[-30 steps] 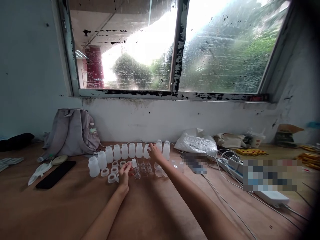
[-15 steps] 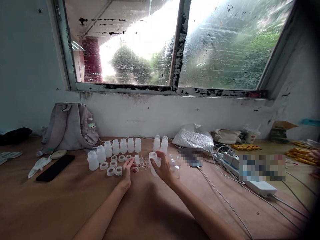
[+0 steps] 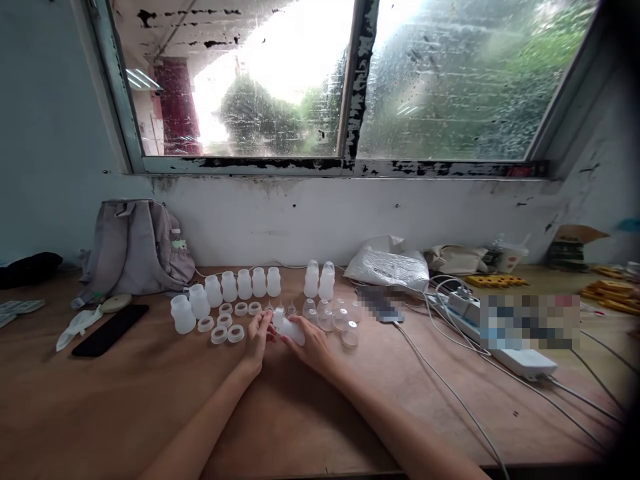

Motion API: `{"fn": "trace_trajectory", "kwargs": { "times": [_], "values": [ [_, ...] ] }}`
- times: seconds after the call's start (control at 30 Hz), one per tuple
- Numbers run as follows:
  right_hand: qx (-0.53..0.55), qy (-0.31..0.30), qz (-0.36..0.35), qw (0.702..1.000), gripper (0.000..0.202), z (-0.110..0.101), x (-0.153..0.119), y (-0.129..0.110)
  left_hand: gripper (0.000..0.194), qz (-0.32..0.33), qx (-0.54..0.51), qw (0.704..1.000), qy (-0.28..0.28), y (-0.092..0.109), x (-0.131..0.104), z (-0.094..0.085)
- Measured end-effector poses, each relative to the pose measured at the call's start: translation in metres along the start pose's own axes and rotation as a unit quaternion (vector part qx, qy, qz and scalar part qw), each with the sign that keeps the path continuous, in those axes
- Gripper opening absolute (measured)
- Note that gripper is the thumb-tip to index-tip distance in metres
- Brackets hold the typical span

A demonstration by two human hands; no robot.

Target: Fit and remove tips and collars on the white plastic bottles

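My right hand (image 3: pixel 313 343) is closed around a frosted white bottle (image 3: pixel 293 329), tilted with its mouth toward my left hand. My left hand (image 3: pixel 259 335) pinches a small whitish piece (image 3: pixel 278 317) at the bottle's mouth; its exact shape is hard to make out. Left of my hands lie several white rings (image 3: pixel 235 333). Behind them, several open frosted bottles (image 3: pixel 245 285) stand in a curved row. Two capped bottles (image 3: pixel 327 281) stand upright farther back. Clear domed caps (image 3: pixel 349 335) sit to the right of my right hand, and clear nipples (image 3: pixel 291 308) lie just behind my hands.
A black phone (image 3: pixel 111 331) and a grey backpack (image 3: pixel 140 250) are on the left. At the right are a silvery bag (image 3: pixel 387 268), a white power strip (image 3: pixel 523 361) with cables, and yellow parts (image 3: pixel 503 281). A wall and window rise behind the table.
My right hand has tipped the bottle from upright and brought it left to my left hand. The domed caps behind it now show more fully. The view has shifted slightly.
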State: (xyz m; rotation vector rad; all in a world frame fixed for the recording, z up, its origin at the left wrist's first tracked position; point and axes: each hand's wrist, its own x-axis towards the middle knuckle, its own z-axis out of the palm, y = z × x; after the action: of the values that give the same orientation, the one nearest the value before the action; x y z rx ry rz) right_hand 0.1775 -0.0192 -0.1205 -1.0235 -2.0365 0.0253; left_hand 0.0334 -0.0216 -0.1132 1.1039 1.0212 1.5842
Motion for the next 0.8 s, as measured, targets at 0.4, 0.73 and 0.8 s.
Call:
{"fn": "trace_trajectory", "kwargs": {
  "times": [0.4, 0.73, 0.8],
  "values": [
    [-0.027, -0.046, 0.011, 0.999, 0.041, -0.002, 0.002, 0.005, 0.027, 0.043, 0.082, 0.996, -0.011, -0.01, 0.007, -0.001],
    [-0.025, -0.021, 0.061, 0.998, 0.037, -0.001, 0.001, 0.008, 0.032, 0.037, 0.061, 0.995, -0.067, -0.011, 0.013, -0.006],
    [-0.014, -0.021, 0.059, 0.998, 0.036, -0.002, 0.001, 0.008, 0.031, 0.024, 0.049, 0.996, -0.069, -0.01, 0.012, -0.006]
  ]
}}
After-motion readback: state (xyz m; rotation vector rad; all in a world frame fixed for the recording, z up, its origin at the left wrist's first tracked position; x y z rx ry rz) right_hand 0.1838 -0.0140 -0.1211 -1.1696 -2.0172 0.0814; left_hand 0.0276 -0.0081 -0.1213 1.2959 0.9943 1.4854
